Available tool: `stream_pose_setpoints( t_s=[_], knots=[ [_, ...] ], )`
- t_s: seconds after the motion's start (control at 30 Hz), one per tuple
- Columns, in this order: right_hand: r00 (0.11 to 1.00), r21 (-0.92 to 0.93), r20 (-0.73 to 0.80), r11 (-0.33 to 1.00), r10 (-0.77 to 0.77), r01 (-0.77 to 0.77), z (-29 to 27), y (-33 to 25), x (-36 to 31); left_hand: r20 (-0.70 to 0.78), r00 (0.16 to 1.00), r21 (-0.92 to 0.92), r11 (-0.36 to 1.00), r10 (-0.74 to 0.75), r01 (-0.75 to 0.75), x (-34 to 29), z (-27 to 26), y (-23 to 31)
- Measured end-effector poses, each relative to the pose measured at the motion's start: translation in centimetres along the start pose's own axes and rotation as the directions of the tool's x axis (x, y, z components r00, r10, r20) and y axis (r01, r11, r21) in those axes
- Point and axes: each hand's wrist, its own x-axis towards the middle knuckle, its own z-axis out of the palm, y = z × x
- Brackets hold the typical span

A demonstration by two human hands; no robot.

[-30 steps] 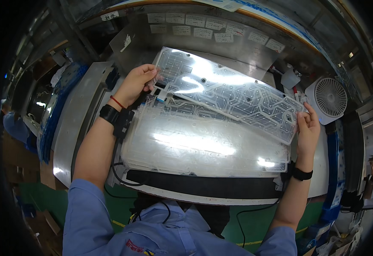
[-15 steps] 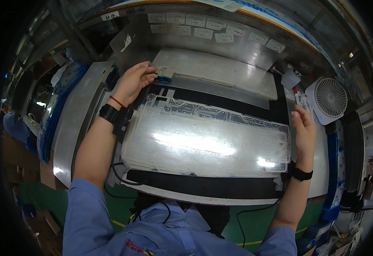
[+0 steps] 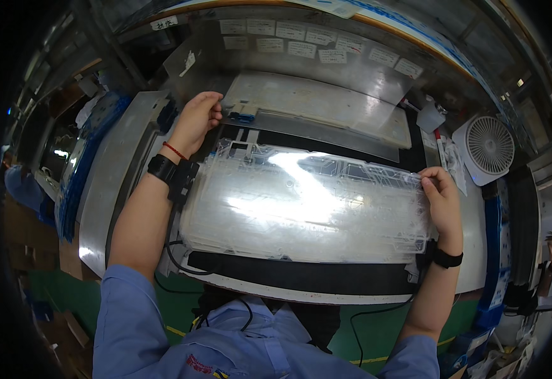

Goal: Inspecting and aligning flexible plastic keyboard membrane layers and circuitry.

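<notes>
Clear plastic film sheets (image 3: 269,234) printed with fine circuit traces lie stacked on a black mat (image 3: 250,270) in front of me. At the stack's far right corner, my right hand (image 3: 441,196) pinches the edge of the top sheet between thumb and fingers. My left hand (image 3: 201,120) is raised beyond the stack's far left corner, its fingers curled together; what they hold, if anything, is hidden. Beside its fingertips is the left end of a flat metal plate fixture (image 3: 326,104), which carries a small blue part (image 3: 242,117).
A white fan (image 3: 489,145) and a white bottle (image 3: 430,117) stand at the right. Paper labels (image 3: 301,50) line the metal back panel. On the left lies another long metal plate (image 3: 115,158). A black cable (image 3: 181,264) hangs over the near left table edge.
My right hand has come down and left onto the sheet's corner and closed on it. My left fingers have curled in tighter. A bright reflection now crosses the top sheet's far part.
</notes>
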Motion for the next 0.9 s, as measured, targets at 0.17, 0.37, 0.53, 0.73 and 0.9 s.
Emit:
stream_pose_setpoints(
  t_s=[0.17,0.37,0.53,0.73,0.9],
  knots=[
    [0.995,0.021,-0.098,1.0,0.017,-0.015,-0.5,0.1,0.1,0.159,0.987,-0.017,1.0,-0.009,0.012,-1.1,1.3,1.4],
    [0.978,0.122,-0.19,0.991,0.082,-0.06,-0.6,0.7,0.4,0.383,0.921,0.089,0.995,-0.071,0.04,-1.7,1.6,1.4],
    [0.974,0.12,-0.198,0.989,0.107,-0.085,-0.5,0.4,0.4,0.335,0.942,0.182,0.982,-0.018,-0.046,-1.6,1.8,1.3],
    [0.951,0.202,-0.292,0.979,0.1,-0.041,-0.5,0.1,0.6,0.251,0.967,0.039,0.998,0.041,-0.052,-1.0,1.1,1.1],
    [0.965,0.247,-0.227,0.966,0.133,-0.075,-0.8,0.5,0.6,0.193,0.981,0.034,0.999,0.014,-0.021,-0.9,1.3,1.0]
  ],
)
